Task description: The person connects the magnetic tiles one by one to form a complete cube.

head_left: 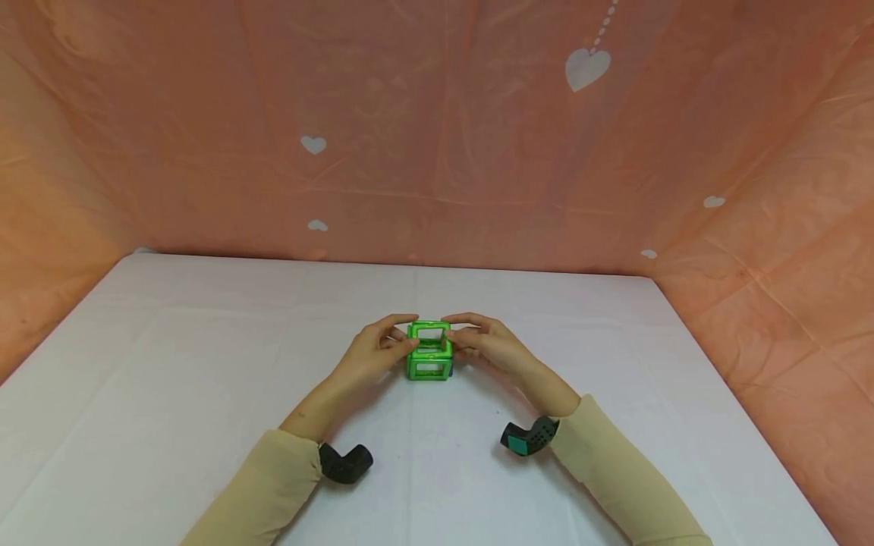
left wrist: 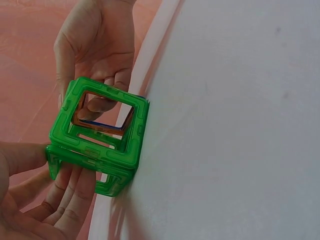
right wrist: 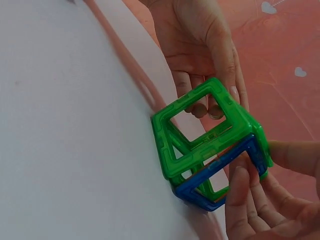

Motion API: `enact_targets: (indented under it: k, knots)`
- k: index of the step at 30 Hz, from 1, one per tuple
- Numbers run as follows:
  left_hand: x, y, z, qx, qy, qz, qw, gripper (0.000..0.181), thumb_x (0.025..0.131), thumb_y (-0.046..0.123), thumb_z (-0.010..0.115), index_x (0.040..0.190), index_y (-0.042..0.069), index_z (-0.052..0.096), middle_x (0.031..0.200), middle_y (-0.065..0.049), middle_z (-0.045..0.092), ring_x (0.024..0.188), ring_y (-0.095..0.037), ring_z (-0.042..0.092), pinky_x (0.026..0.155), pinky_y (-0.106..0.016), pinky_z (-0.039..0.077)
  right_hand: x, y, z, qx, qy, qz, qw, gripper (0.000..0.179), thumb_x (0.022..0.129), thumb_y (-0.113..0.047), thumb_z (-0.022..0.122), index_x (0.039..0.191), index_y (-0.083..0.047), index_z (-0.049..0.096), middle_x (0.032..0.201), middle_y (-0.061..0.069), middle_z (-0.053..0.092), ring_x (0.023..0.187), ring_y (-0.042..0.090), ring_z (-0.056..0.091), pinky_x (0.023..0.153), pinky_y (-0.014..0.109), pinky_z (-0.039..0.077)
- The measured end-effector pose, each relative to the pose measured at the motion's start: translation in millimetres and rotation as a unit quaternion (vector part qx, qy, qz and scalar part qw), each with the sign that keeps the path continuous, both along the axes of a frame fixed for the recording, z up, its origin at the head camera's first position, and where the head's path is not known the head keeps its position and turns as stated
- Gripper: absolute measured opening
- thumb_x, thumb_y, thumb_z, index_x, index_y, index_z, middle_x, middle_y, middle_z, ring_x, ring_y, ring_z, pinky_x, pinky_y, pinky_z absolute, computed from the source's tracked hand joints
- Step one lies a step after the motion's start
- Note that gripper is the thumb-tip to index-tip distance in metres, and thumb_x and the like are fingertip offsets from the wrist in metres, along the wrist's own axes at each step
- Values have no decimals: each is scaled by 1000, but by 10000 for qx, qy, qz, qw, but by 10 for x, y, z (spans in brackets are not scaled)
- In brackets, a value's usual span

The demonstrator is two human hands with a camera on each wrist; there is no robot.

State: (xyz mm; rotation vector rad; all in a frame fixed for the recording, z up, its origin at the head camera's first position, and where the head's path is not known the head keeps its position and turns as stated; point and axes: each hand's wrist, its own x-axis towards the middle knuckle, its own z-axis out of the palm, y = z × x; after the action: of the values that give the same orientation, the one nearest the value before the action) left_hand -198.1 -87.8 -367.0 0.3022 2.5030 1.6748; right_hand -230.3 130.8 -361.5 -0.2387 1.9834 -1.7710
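Note:
A small box of magnetic tiles (head_left: 429,355) stands on the white tabletop between both hands. Most of its open square frames are green; a blue tile (right wrist: 202,181) forms the side facing the right wrist camera, and an orange tile (left wrist: 100,128) shows through the opening in the left wrist view. My left hand (head_left: 369,351) grips the box's left side, thumb near the front and index finger at the top back edge. On the opposite side my right hand (head_left: 497,347) holds it, thumb and fingers at the upper edge beside the blue tile.
The white-covered table (head_left: 205,364) spreads out around the box. An orange sheet with white hearts (head_left: 437,152) hangs behind and along the sides. Black wrist devices (head_left: 346,464) sit at both cuffs, low over the table.

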Motion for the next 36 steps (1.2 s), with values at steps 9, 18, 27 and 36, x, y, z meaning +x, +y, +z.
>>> enact_targets:
  k: [9, 18, 27, 36]
  knots:
    - [-2, 18, 6, 90, -36, -25, 10000, 43, 93, 10, 61, 134, 1, 52, 93, -13, 61, 67, -15, 53, 53, -21, 39, -30, 31, -22, -196, -93, 157, 9996, 47, 93, -14, 60, 135, 3, 47, 90, -5, 66, 78, 6, 60, 75, 21, 51]
    - [-7, 14, 3, 157, -147, -24, 9998, 42, 93, 9, 61, 134, 1, 52, 93, -12, 59, 68, -14, 52, 55, -20, 40, -32, 37, -14, -165, -340, 47, 9993, 43, 94, -12, 60, 133, 0, 50, 78, -8, 63, 72, 6, 54, 67, 19, 46]
    - [-12, 29, 5, 197, -245, 39, 9995, 43, 93, 8, 61, 134, 2, 52, 92, -11, 59, 67, -13, 50, 54, -21, 39, -28, 51, -46, -414, -305, -2, 9987, 44, 93, -10, 60, 134, 4, 49, 91, -3, 62, 76, 5, 56, 69, 18, 49]
    - [-13, 52, -1, 342, -332, 96, 9988, 42, 92, 6, 60, 133, 2, 52, 90, -11, 60, 70, -15, 54, 57, -21, 40, 5, 19, -15, -74, 89, -180, 9998, 42, 90, -10, 62, 129, 4, 53, 85, -5, 65, 74, 5, 57, 70, 20, 49]
